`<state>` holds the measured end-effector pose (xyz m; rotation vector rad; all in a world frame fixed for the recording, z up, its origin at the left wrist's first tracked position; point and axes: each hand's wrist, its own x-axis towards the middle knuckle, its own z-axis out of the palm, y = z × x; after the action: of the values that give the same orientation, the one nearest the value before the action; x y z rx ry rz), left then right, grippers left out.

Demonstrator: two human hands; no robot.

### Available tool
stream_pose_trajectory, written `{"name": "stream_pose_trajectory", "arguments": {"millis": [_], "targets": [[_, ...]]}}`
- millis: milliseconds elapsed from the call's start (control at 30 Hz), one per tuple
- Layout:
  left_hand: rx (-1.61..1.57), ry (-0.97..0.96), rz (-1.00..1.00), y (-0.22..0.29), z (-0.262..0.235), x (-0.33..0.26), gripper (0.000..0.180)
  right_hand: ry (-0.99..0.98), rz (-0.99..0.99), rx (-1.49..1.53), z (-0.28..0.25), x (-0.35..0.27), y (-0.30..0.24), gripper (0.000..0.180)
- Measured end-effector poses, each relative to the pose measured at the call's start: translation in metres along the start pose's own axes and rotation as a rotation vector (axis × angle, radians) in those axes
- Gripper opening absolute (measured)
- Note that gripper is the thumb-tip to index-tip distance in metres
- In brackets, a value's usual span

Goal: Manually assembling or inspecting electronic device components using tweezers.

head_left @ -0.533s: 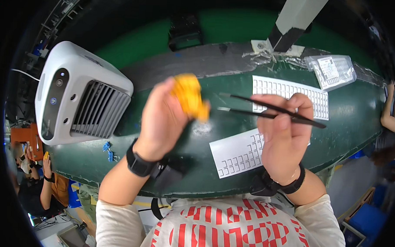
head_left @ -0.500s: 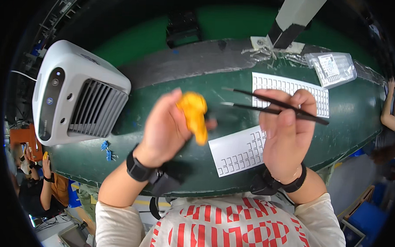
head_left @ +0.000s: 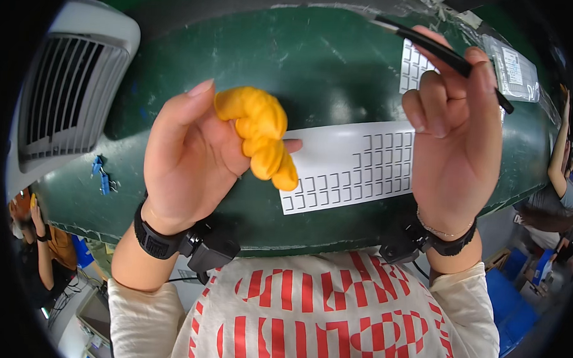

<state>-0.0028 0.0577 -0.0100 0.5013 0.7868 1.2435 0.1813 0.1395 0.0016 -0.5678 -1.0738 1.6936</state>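
Note:
My left hand [head_left: 186, 153] is raised above the green table, palm turned up and thumb held apart. Yellow finger cots [head_left: 260, 124] cover several of its bent fingers; one bare fingertip pokes out beside them. Nothing shows gripped in that hand. Black tweezers [head_left: 439, 50] are held by my right hand [head_left: 455, 137], their tips pointing up and to the left. They appear edge-on, so the gap between the tips cannot be made out. Between my hands lies a white sheet [head_left: 328, 146] with rows of dark bracket-shaped pieces or marks. My right hand partly covers a second such sheet [head_left: 410, 73].
A white machine with a slatted vent [head_left: 124, 31] stands at the left. Blue binder clips [head_left: 103, 177] lie near it. At the far right is a clear plastic bag [head_left: 522, 73] with a label. Other people's arms [head_left: 558, 157] show at both sides.
My left hand has come nearer and moved left, its yellow-covered fingers now larger in view. My right hand has moved right and up with the tweezers. The whole view has shifted.

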Motion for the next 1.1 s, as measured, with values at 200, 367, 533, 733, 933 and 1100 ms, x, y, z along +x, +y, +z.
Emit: {"name": "stream_pose_trajectory", "arguments": {"millis": [200,367,533,733,933,1100], "targets": [[-0.093,-0.015,-0.049,0.0,-0.004,0.001,0.053,-0.19,-0.117,-0.213,-0.012,-0.002,-0.003,0.022],[-0.141,-0.046,-0.036,-0.001,0.001,-0.001,0.055,-0.204,-0.316,-0.784,0.003,-0.039,-0.03,0.013],[-0.176,-0.065,-0.088,-0.003,0.002,-0.005,0.057,-0.12,0.095,-0.598,0.007,-0.061,-0.01,0.025],[-0.144,-0.119,-0.159,-0.007,-0.001,-0.001,0.057,-0.261,0.1,-0.541,-0.01,-0.063,0.01,0.025],[-0.103,-0.107,-0.086,-0.007,0.006,-0.001,0.056,-0.238,0.121,-0.564,-0.011,-0.063,0.012,0.024],[-0.104,-0.05,-0.099,-0.003,0.014,-0.001,0.057,-0.227,0.127,-0.579,-0.011,-0.063,0.013,0.024]]}}
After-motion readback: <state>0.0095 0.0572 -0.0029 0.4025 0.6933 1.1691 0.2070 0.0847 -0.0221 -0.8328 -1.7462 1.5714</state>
